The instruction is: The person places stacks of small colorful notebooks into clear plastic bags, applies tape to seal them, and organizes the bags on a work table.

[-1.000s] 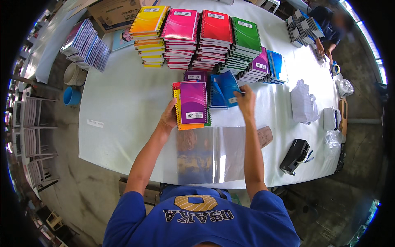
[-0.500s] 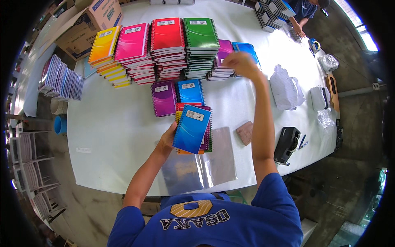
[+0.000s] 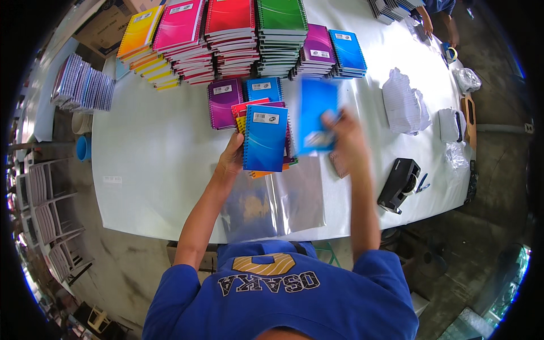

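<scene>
My left hand (image 3: 232,152) is closed round the left edge of a small pile of spiral notebooks. On top of this pile lies a blue notebook (image 3: 265,139), and red, yellow, purple and orange ones peek out beneath it. To the right, my right hand (image 3: 347,136) grips another blue notebook (image 3: 317,105), blurred by motion and held apart from the pile. Just beyond the pile lie a purple notebook (image 3: 222,107) and a further blue notebook (image 3: 262,86). Clear plastic sheets (image 3: 249,207) are spread nearer to my body.
Tall notebook stacks line the far side: yellow (image 3: 139,31), pink (image 3: 178,22), red (image 3: 229,17), green (image 3: 281,16), with lower purple (image 3: 318,45) and blue (image 3: 348,51) ones. A tape dispenser (image 3: 399,184) and crumpled plastic (image 3: 401,102) are at right. Another person's hand (image 3: 428,28) shows far right.
My right hand has come back from the low stacks at the far side, now carrying a blue notebook toward me. My left hand still holds the pile. The whole view has shifted.
</scene>
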Motion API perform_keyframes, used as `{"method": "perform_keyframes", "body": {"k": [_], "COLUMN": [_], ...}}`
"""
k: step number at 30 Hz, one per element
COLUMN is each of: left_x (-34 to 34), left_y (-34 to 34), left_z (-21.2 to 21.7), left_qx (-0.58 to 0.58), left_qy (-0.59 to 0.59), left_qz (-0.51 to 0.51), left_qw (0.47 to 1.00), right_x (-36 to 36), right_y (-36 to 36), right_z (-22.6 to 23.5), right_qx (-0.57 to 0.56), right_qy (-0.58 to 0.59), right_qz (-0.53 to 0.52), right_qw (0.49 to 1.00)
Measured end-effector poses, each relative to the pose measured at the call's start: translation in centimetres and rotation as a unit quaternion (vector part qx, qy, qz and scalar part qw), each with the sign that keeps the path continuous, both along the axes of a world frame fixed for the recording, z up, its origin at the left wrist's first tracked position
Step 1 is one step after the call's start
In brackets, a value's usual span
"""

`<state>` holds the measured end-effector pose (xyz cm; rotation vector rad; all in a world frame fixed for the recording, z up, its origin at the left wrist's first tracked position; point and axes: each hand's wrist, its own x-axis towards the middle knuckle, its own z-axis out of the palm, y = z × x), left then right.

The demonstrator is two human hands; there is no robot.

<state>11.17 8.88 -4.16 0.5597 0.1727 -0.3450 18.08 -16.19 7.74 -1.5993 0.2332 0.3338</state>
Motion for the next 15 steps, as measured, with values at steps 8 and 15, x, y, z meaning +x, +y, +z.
{"method": "perform_keyframes", "body": {"k": [8,15], "left_x": [-3.6,-9.8], "left_y": [0.7,0.3], "left_z": [7.2,6.3], "left_qx": [0.317,0.507], "left_qy": [-0.168,-0.26], "left_qz": [-0.171,-0.088], "left_qw": [0.918,0.817], "right_x": [-11.0,-15.3], "right_y": [2.5,3.4], "right_z": [-5.2,-9.5], "right_qx": [0.205,0.211], "right_qy": [0.059,-0.039], "right_qz": [0.11,0.095], "right_qw": [0.971,0.972]}}
